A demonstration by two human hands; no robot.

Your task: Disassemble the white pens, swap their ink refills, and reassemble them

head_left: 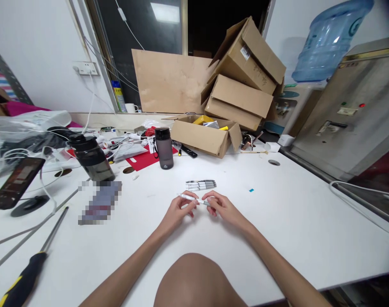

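Observation:
A white and grey pen is held level between my two hands above the white table. My left hand pinches its left part between thumb and fingers. The grey right end sits in the fingers of my right hand. Just beyond my hands, several similar pens lie side by side in a row on the table. To their right rests a small blue-green piece.
Bottles, an open cardboard box and cables line the back and left. A screwdriver, a phone on a stand and a pixelated item lie left. My knee rises at the front edge.

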